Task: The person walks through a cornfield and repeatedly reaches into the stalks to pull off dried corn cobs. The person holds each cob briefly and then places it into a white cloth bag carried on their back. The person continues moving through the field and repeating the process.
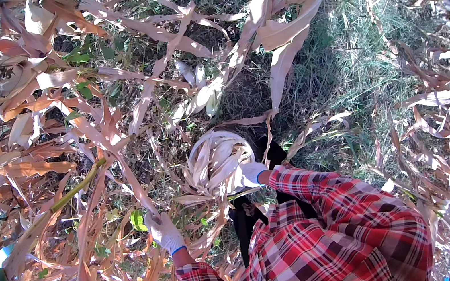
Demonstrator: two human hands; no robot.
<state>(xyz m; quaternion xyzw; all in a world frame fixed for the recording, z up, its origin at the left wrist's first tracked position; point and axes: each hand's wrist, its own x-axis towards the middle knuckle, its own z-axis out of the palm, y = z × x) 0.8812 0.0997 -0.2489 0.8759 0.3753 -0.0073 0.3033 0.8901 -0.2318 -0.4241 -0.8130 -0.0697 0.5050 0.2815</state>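
A round pale container (190, 153), filled with unshucked ears of corn (219, 158) in dry husks, stands before my legs. My right hand (252, 174), in a white knit glove with a blue cuff edge, rests at the container's near right side; its fingertips are hard to tell from the husks, so its hold is unclear. At the lower left, my left hand (163, 232), gloved the same way, is at the lower end of a long dry corn leaf (134, 183). Whether its fingers close on that leaf cannot be told.
Dry corn stalks and leaves (39, 166) crowd the left side, with a thick greenish stalk (78, 188) slanting through. Husked ears (203, 96) lie on the ground beyond the container. More dry leaves hang at the upper right (286, 54) over grass (351, 58).
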